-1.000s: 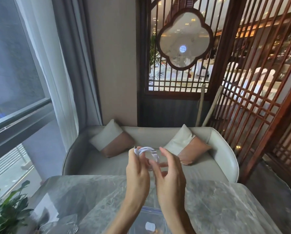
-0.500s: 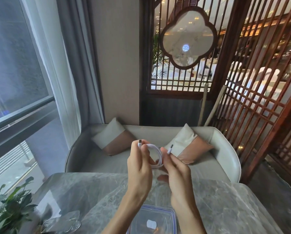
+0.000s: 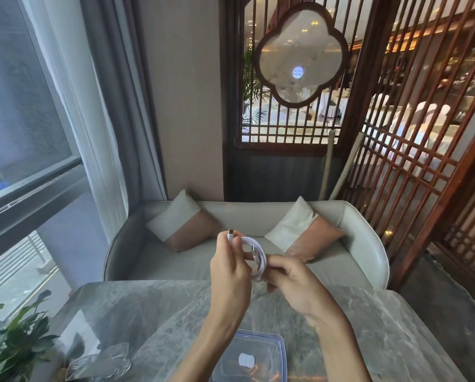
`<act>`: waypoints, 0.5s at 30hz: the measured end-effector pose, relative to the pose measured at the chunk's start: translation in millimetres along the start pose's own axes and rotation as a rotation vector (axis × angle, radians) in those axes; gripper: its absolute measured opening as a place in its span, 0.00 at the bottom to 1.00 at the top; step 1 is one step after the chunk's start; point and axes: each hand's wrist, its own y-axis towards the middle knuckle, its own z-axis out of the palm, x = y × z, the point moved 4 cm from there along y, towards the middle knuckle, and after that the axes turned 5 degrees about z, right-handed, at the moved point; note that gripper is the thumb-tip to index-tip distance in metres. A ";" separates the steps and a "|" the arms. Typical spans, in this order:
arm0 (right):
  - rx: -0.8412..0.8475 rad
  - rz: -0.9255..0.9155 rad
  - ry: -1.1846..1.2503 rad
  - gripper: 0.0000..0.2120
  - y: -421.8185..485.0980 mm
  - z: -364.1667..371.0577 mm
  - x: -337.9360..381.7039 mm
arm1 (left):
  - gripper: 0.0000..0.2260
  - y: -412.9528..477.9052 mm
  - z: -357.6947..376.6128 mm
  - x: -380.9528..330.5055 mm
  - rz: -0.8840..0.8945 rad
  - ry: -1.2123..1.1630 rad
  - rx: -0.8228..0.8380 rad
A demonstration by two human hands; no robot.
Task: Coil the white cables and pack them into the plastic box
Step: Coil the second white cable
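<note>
A white cable wound into a small coil is held up above the far edge of the marble table. My left hand pinches the coil's left side, with one plug end sticking up above its fingers. My right hand grips the coil's lower right side. A clear plastic box with a blue-edged rim sits on the table below my forearms, near the bottom edge of the view; something small and white shows through it.
The grey marble table spreads under my arms. A clear glass dish and a green plant are at the bottom left. Beyond the table stand a light sofa with two cushions and wooden lattice screens.
The coil has dropped a little and my right hand has slid from its top down to its lower right side. The view has tilted down, showing more of the box.
</note>
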 end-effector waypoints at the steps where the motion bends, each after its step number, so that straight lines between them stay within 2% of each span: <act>1: 0.002 0.007 0.071 0.15 -0.9 0.4 0.5 | 0.14 -0.8 1.1 1.2 -0.004 0.027 0.000; 3: -0.014 0.023 0.237 0.14 -2.5 0.8 -0.1 | 0.13 -3.2 2.8 4.3 -0.020 0.080 0.007; 5: -0.068 0.037 0.394 0.17 -4.6 -1.2 -1.0 | 0.12 -6.5 4.5 5.6 -0.028 0.117 0.015; 8: -0.127 -0.014 0.446 0.20 -12.0 -2.2 0.8 | 0.12 -10.7 5.4 5.1 -0.002 0.181 0.007; 11: -0.213 -0.119 0.227 0.18 -18.5 4.0 7.6 | 0.07 -12.5 7.3 3.7 0.009 0.156 0.021; 13: -0.398 -0.181 -0.038 0.14 -19.6 7.0 11.6 | 0.09 -13.2 9.3 2.8 0.013 0.143 0.026; 15: -0.598 -0.231 -0.182 0.06 -21.9 8.0 13.3 | 0.13 -13.7 9.2 3.3 0.003 0.130 0.017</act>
